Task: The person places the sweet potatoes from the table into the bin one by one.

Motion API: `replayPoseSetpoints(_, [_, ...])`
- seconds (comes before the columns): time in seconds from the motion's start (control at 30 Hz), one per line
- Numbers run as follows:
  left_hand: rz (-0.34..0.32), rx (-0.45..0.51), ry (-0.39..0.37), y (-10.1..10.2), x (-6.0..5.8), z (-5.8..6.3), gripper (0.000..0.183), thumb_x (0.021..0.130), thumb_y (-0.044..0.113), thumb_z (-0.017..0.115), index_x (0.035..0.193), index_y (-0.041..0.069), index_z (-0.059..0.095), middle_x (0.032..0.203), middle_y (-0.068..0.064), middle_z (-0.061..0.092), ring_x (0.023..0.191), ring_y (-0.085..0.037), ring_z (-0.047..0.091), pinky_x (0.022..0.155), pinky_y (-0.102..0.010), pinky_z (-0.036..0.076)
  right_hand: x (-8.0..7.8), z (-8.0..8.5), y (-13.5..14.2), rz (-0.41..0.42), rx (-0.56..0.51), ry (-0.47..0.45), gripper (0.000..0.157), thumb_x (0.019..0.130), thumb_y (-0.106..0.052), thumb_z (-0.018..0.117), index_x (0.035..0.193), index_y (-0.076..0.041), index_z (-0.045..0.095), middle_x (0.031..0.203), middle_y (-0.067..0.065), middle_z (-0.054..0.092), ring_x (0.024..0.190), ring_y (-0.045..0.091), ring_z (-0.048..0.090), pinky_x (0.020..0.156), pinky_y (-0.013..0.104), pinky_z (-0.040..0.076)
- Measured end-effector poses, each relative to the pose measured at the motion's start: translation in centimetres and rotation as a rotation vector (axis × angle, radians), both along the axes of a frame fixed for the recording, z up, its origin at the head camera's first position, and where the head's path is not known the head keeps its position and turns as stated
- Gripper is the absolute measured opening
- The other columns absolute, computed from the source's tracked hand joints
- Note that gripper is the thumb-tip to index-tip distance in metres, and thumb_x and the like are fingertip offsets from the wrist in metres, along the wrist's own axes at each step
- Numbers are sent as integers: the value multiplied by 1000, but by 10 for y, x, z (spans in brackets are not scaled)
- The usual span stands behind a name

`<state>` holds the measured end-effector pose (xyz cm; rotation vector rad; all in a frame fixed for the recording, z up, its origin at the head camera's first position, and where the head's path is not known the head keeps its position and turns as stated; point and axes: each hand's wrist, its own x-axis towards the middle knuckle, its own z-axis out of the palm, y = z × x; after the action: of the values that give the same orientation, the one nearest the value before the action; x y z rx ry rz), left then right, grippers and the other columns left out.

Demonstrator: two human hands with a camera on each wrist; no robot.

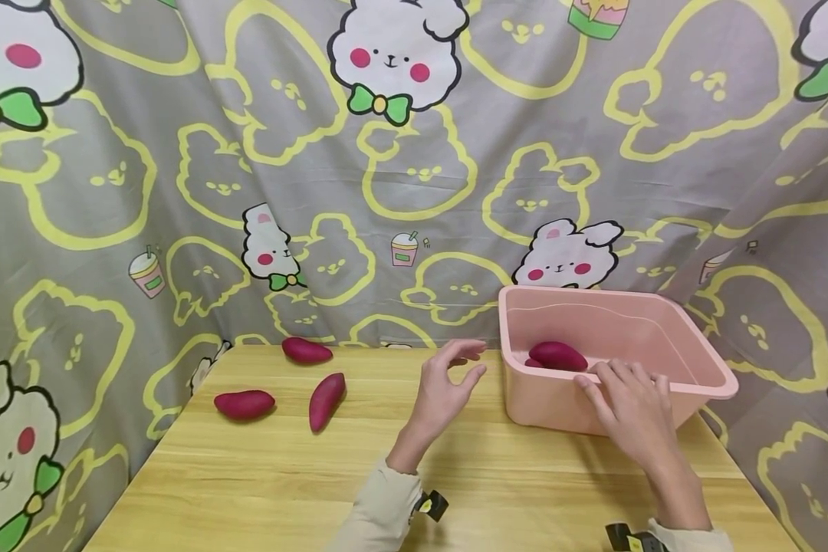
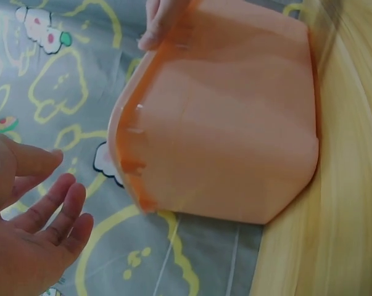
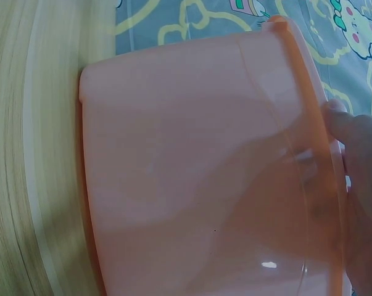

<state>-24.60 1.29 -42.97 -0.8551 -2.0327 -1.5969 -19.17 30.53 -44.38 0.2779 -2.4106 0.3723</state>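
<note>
A pink plastic bin stands at the right of the wooden table. My right hand grips its front rim, with the fingers over the edge and the thumb along it; the right wrist view shows the thumb at the rim. Left of the bin, my left hand is raised over the table, fingers loosely bent and apart from the thumb, holding nothing. Inside the bin lies a purple sweet potato, with part of another showing beneath it. The front wall hides the rest of the bin's floor.
On the table's left side lie three more sweet potatoes: one at the back, one nearer the left edge, and one slanted to the right. A grey patterned curtain hangs behind and beside the wooden table.
</note>
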Motion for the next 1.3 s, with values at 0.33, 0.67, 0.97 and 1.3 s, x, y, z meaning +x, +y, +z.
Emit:
replayPoseSetpoints(0.33, [37,-9,8,-22,4,-2,27,92,4,76,118,6,71,113,-9,73,100,-28,70,89,-51,55,0,-4,-2,3,3,2,23,99,-37,67,99,-13,66,99,9,64,97,35,53,76,54,27])
replayPoseSetpoints(0.67, [85,-11,6,-42,5,2,28,92,4,75,119,10,71,113,-5,72,102,-28,69,91,-45,55,0,-7,-2,-2,-14,-9,24,100,-37,65,101,-13,67,99,10,64,97,35,54,77,56,28])
replayPoseSetpoints(0.97, [146,18,-2,-59,4,3,29,91,1,76,119,7,72,109,-4,72,101,-25,69,90,-50,55,-1,-6,-3,6,-3,-8,25,100,-37,65,103,-13,67,101,10,65,96,35,53,75,55,27])
replayPoseSetpoints(1.3, [163,38,-7,-65,-1,4,29,90,-4,75,118,3,71,111,-15,71,102,-34,68,90,-56,53,-1,0,1,6,-6,-5,25,100,-38,65,102,-14,66,100,10,64,99,37,54,76,57,28])
